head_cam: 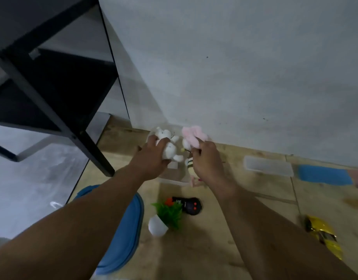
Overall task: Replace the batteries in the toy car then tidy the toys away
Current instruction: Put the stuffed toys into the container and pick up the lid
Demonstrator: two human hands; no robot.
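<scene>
While both arms are being stretched forward toward the foot of the wall, the tidying step, by the look of it, is being carried out rather than the battery change. A white plush toy is being gripped by the left hand, its fingers curled over the soft body, and a pink plush toy is being pinched by the right hand; a small striped toy is showing just under that right hand, though whether it is being held too cannot be told. Both plush toys are being held over a clear plastic box lying on the floor directly beneath the hands. Well behind the right hand, near the right forearm, the yellow toy car is lying on the floor, untouched; whether its batteries have been changed cannot be told. Behind and between the hands, a black remote control and a small green plant in a white pot are lying. To the right of the right hand a clear lid is resting. Next, the plush toys are probably to be lowered into the box and released, which calls for both grips being loosened above its opening.
</scene>
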